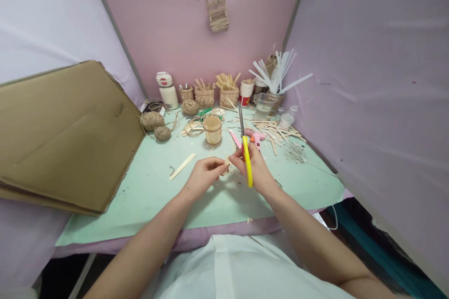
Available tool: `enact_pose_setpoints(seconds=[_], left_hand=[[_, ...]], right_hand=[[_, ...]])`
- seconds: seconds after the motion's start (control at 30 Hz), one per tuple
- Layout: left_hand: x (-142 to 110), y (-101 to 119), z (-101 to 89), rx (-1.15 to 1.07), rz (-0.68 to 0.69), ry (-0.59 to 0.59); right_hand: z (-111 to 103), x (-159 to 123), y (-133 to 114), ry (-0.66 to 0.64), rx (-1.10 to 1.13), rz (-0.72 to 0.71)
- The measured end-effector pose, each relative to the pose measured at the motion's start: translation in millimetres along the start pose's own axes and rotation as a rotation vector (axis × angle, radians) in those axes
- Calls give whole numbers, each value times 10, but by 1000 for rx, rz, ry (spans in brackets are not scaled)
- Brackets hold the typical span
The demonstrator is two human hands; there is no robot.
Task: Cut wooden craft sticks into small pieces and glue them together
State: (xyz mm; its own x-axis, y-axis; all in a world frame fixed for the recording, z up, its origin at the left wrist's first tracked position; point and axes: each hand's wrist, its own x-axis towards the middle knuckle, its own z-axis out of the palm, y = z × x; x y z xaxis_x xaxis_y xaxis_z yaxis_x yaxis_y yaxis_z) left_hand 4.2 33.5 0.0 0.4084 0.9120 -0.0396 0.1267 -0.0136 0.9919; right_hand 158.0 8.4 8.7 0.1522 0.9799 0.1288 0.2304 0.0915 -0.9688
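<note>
My right hand [260, 172] grips a pair of scissors [248, 161] with yellow handles, its dark blades pointing up and away from me. The thumb and fingertips of that hand also reach a small piece of pale wood [227, 162]. My left hand [203, 176] pinches the same piece from the other side, low over the table. Its exact shape is partly hidden by the fingers. Just beyond the hands stands a small round wooden cup [212, 131] with bands around it. Left of it, a flat craft stick [183, 166] lies on the table.
A pink glue gun [257, 137] lies behind my right hand, near scattered wood strips [277, 130]. Twine balls [152, 121] sit at the left, beside a large cardboard sheet [70, 135]. Baskets of sticks [229, 97], a white jar [168, 94] and glue sticks [280, 72] line the back.
</note>
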Motion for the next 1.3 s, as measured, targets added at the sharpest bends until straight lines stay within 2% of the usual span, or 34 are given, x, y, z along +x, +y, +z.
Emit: enact_pose_setpoints(seconds=[0.07,0.13,0.27,0.37,0.67,1.0,1.3], left_hand=[[13,-7,-36,-45,15,63],[22,-9,-75,-86,30,103],[15,-2,-117,-138,32,116],[1,-4,-117,-166,20,115],[-30,-27,-120,-227,-30,119],[-61,-36,-121,-244,-34,89],[-70,-46,-120,-255,-92,104]], right_hand=[[-71,-44,7,-48,-72,17],[-160,-106,6,-162,-168,47],[-286,-234,-17,-354,-338,70],[-306,-297,-40,-432,-423,63],[-305,-347,-94,-526,-469,29],[-274,-369,-196,-608,-500,65],[-247,-353,-205,-646,-500,112]])
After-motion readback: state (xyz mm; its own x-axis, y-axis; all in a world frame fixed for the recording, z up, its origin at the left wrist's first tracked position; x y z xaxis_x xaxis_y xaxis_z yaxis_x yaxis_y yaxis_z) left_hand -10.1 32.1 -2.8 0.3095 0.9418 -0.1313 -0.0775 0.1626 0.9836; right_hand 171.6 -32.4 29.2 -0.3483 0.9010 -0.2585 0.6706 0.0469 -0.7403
